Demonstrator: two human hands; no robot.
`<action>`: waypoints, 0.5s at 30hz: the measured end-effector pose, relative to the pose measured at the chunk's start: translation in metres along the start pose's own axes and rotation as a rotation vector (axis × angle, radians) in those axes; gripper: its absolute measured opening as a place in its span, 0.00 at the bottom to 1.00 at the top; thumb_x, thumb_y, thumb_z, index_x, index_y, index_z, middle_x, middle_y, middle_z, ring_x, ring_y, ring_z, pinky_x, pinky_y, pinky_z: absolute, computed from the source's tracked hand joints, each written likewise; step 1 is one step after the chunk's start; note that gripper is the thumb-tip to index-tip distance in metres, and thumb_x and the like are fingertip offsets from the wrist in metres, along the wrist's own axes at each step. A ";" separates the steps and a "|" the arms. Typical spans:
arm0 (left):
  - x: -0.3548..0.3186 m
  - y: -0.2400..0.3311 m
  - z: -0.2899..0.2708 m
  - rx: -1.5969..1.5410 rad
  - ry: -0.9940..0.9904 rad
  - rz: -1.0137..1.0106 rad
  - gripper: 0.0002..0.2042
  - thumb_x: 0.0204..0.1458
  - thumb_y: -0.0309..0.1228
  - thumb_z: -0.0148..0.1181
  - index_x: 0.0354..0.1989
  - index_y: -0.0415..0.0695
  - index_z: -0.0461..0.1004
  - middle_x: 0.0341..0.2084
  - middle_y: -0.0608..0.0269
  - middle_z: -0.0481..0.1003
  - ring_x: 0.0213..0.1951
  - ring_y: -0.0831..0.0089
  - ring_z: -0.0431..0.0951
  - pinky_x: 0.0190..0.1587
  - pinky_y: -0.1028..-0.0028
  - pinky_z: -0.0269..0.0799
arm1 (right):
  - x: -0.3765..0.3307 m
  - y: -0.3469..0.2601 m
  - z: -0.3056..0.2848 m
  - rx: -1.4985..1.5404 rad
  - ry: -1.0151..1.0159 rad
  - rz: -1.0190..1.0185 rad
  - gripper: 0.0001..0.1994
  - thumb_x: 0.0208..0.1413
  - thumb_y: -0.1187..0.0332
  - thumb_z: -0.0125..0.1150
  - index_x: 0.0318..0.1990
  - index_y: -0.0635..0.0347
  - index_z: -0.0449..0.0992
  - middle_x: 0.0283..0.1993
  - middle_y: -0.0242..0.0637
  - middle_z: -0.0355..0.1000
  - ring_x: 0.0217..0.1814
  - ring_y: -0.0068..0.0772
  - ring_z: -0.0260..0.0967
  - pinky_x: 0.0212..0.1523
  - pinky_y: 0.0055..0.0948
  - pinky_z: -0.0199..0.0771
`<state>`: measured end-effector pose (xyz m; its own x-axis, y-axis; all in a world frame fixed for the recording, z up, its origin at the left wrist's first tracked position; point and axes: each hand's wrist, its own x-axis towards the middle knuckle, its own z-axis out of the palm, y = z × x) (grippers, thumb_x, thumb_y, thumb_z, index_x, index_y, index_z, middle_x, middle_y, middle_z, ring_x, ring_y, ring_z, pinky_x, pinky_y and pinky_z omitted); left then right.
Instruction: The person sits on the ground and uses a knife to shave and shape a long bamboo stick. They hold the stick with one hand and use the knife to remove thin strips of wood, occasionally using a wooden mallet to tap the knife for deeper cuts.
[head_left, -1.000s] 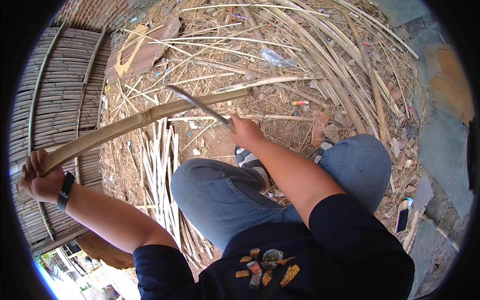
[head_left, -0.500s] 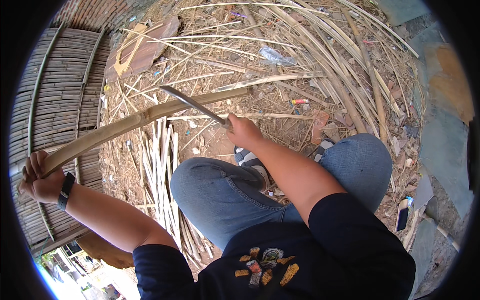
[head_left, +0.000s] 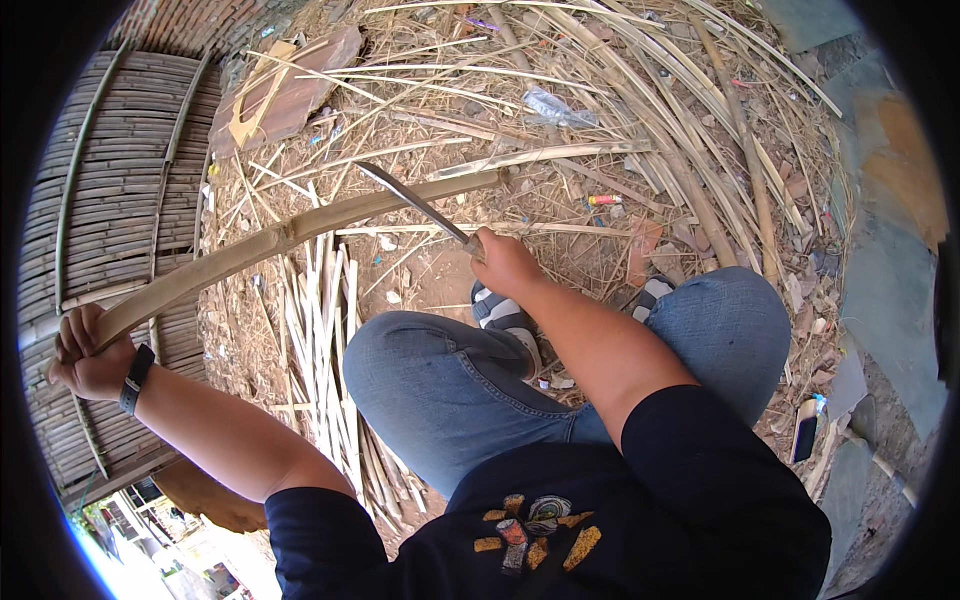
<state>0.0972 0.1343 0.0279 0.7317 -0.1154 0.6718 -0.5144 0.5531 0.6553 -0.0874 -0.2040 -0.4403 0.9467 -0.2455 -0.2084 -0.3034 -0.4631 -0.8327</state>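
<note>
A long split bamboo piece stretches across the left half of the view, with a joint near its middle. My left hand, with a dark watch on the wrist, is closed round its near end at the far left. In my right hand is a machete, gripped by its handle. Its blade points up and left and lies across the bamboo near the far end; whether the edge touches it I cannot tell. The bamboo's far tip reaches over the littered ground.
A bundle of pale split strips lies left of my knee. Long strips and poles cover the ground ahead, with a clear plastic bottle among them. A bamboo wall rises at left; a phone lies at right.
My right hand and the machete have shifted right, along the bamboo toward its far end. My left hand still grips the near end, slightly shifted right.
</note>
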 end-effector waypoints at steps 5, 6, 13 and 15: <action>-0.005 -0.002 0.000 0.061 0.115 0.027 0.19 0.50 0.44 0.60 0.17 0.48 0.62 0.13 0.74 0.56 0.15 0.79 0.54 0.20 0.78 0.49 | 0.011 0.061 0.012 -0.120 -0.043 0.545 0.19 0.52 0.66 0.62 0.51 0.60 0.72 0.47 0.51 0.76 0.52 0.53 0.74 0.52 0.46 0.75; -0.005 0.001 -0.004 0.069 0.124 0.022 0.18 0.49 0.43 0.61 0.16 0.48 0.62 0.13 0.74 0.56 0.15 0.79 0.54 0.20 0.78 0.49 | 0.014 0.058 0.004 -0.115 -0.074 0.535 0.19 0.53 0.66 0.61 0.52 0.60 0.72 0.48 0.51 0.76 0.54 0.52 0.73 0.53 0.45 0.74; -0.010 0.003 -0.024 0.037 0.125 0.005 0.17 0.48 0.41 0.60 0.16 0.49 0.60 0.12 0.74 0.54 0.14 0.79 0.54 0.20 0.77 0.50 | -0.010 0.023 -0.009 -0.075 -0.065 0.306 0.20 0.51 0.65 0.62 0.52 0.59 0.72 0.47 0.51 0.76 0.51 0.54 0.74 0.51 0.47 0.75; -0.011 0.004 -0.028 0.023 0.106 -0.003 0.17 0.48 0.41 0.59 0.16 0.49 0.60 0.12 0.74 0.54 0.14 0.79 0.54 0.20 0.77 0.50 | -0.004 0.014 -0.007 -0.073 -0.078 0.154 0.21 0.50 0.65 0.63 0.52 0.59 0.72 0.45 0.51 0.76 0.48 0.55 0.75 0.48 0.49 0.75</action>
<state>0.0996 0.1609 0.0133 0.7757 -0.0287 0.6305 -0.5215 0.5335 0.6659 -0.0960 -0.2158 -0.4476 0.8932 -0.2528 -0.3719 -0.4496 -0.4863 -0.7492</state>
